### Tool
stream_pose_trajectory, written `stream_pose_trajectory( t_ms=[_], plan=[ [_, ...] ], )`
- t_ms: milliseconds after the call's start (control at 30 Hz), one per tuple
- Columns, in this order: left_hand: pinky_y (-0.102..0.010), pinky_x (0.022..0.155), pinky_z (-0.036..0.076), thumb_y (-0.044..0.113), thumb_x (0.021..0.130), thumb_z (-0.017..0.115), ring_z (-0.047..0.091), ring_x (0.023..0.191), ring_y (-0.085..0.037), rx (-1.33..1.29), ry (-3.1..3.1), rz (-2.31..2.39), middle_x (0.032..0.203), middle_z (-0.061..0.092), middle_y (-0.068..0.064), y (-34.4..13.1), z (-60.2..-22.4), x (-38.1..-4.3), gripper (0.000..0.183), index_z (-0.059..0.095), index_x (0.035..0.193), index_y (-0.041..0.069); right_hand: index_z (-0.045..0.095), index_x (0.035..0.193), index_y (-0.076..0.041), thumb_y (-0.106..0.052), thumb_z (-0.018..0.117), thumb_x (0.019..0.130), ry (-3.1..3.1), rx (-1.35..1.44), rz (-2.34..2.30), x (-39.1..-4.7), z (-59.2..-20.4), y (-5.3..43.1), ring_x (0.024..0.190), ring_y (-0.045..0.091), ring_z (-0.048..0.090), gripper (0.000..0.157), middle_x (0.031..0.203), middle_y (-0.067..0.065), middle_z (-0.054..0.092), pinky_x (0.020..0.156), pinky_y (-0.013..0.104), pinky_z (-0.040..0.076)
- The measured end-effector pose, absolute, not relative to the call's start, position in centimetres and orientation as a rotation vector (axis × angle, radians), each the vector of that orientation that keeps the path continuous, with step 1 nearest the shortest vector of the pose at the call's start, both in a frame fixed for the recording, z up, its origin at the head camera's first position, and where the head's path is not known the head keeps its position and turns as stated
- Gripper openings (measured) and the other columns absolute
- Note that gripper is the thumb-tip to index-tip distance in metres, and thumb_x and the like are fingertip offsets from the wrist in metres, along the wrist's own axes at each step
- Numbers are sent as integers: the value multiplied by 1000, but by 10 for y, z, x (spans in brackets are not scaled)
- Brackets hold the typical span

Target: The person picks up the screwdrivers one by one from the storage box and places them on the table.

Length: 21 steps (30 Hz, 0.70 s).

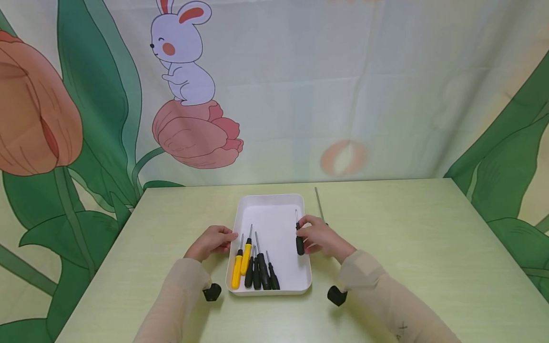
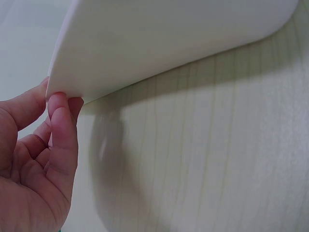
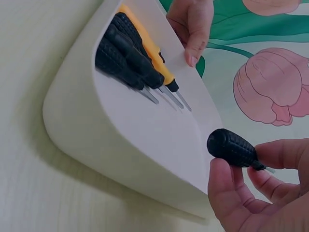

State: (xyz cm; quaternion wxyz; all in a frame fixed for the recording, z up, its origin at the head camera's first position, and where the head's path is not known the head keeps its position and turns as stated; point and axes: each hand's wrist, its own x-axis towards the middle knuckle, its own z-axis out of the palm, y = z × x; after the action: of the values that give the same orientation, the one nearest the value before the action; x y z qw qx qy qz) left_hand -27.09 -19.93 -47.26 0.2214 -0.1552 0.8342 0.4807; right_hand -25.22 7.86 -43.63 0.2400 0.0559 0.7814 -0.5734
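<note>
Right hand [image 1: 320, 237] is clamping black screwdriver [image 1: 299, 245] between thumb and fingertips, at three o'clock of tray [image 1: 274, 214] — left hand [image 1: 213, 242] is pinching it, nine o'clock.

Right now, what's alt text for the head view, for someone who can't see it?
A person's right hand holds a black-handled screwdriver at the right side of a white tray, while the left hand grips the tray's left rim. Two yellow-handled screwdrivers and four black-handled ones lie in the tray, on a table before a printed backdrop.
</note>
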Motion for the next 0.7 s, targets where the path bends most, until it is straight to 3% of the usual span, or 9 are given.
stream_pose_trajectory(
  t_ms=[467,700],
  plan=[
    [-17,59,44,26,86,57,49,66,-14,-425,2307,1329,79,52,-4,-200,-473,-272,32,52,107,3,43,104,-7,-10,48,87,2120,151,-1630,-266,-436,110,50,15,49,18,65,5,52,46,25,44],
    [-17,59,44,26,86,57,49,65,-14,-423,2303,1326,80,52,-4,-199,-471,-271,32,53,107,2,43,106,-7,-11,48,87,2140,188,-1619,-273,-437,124,55,16,49,20,70,6,50,52,26,47]
  ],
)
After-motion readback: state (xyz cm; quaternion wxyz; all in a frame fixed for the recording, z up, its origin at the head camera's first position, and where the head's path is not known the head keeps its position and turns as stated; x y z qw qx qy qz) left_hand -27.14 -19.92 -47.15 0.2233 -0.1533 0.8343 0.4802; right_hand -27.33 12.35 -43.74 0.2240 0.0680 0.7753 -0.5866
